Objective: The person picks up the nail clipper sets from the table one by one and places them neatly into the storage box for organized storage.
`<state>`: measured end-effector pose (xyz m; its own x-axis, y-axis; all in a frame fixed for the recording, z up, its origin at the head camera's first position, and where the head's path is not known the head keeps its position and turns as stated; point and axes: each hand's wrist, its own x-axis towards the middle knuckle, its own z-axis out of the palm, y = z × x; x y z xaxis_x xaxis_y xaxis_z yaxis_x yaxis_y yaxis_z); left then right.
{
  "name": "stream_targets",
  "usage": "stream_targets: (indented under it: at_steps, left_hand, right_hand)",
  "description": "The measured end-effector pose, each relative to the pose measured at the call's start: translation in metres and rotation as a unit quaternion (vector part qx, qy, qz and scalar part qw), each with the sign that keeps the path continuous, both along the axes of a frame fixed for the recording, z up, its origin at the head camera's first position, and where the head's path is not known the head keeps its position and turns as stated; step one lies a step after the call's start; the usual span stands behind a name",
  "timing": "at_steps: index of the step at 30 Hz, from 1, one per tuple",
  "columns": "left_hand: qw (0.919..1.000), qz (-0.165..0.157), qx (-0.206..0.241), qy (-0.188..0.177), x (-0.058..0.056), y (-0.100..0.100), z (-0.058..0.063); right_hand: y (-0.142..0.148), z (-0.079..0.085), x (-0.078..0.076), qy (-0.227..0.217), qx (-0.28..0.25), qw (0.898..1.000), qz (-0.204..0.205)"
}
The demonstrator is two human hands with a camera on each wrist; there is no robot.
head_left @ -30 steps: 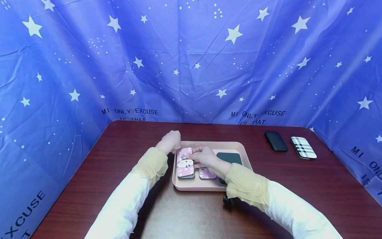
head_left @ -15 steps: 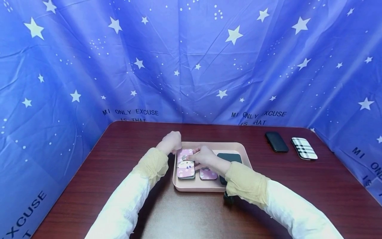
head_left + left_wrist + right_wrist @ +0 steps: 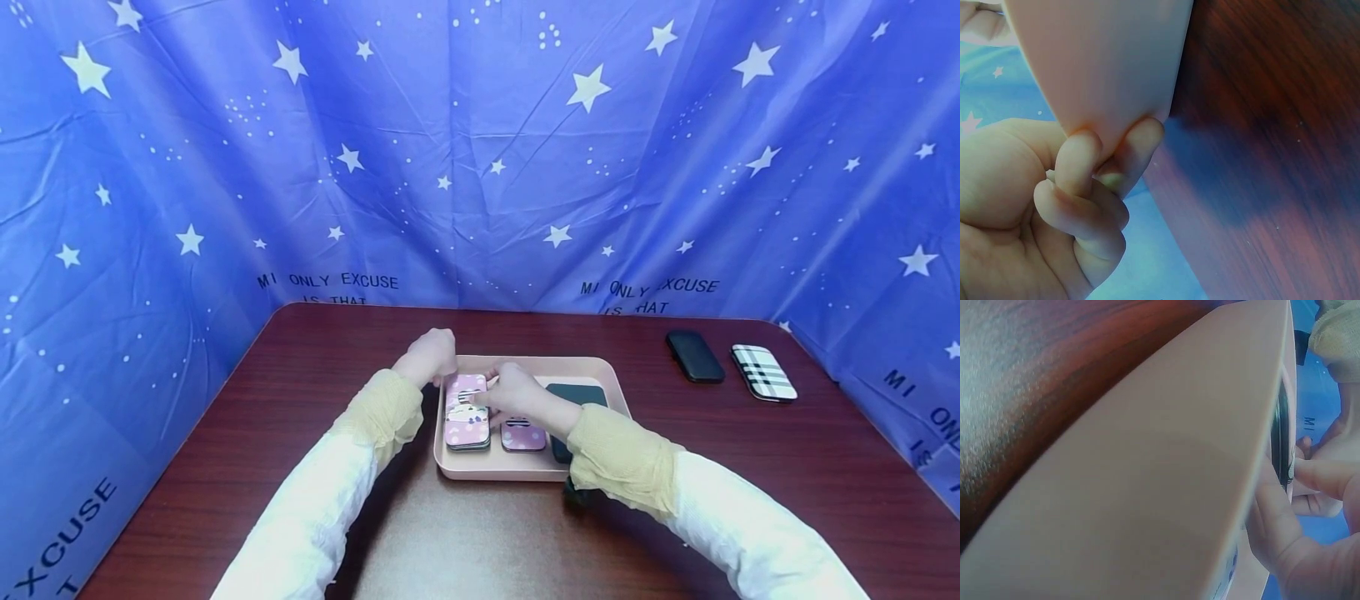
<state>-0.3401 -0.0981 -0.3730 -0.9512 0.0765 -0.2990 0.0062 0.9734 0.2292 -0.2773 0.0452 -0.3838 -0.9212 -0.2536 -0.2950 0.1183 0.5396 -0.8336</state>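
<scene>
In the head view, a shallow pale-pink tray [image 3: 592,364] sits on the table. My left hand [image 3: 432,354] is at its far left corner; in the left wrist view the left fingers [image 3: 1079,159] curl and pinch that corner. My right hand [image 3: 517,392] reaches over the tray. Its thumb and fingers are at the right side of a pink patterned case [image 3: 467,432] along the tray's left wall. In the right wrist view, a dark-edged flat case [image 3: 1281,434] shows edge-on between right thumb and fingers. Beneath the right hand lies another pink case [image 3: 523,439], partly hidden.
Dark green flat cases [image 3: 581,396] lie at the tray's right, partly behind the right wrist. On the table at the far right are a black case [image 3: 694,356] and a plaid case [image 3: 763,372]. A small dark object [image 3: 577,493] is by the tray's near edge, under the right sleeve.
The front pink piece at the tray's left has settled into line with the pink piece behind it. Both hands have stayed nearly where they were.
</scene>
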Motion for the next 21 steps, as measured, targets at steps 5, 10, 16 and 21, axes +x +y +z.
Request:
stream_targets:
  at_steps: [5,10,16,21]
  left_hand:
    - [0.9999,0.009,-0.001,-0.012,-0.0001,0.0012,0.0023]
    - [1.0,0.0,-0.008,-0.002,-0.0009,0.0004,0.0001]
    - [0.9998,-0.009,-0.011,0.014,-0.0006,-0.0006,-0.0027]
    - [0.9998,-0.009,-0.002,0.016,-0.0012,-0.0013,-0.0035]
  right_hand:
    - [0.0027,0.0027,0.0006,0.016,0.021,0.999,0.018]
    - [0.0075,0.0014,-0.0011,0.014,0.003,1.0,0.022]
    - [0.0083,-0.0003,-0.002,-0.001,-0.019,1.0,0.012]
    - [0.0087,-0.0027,-0.004,-0.009,-0.018,1.0,0.007]
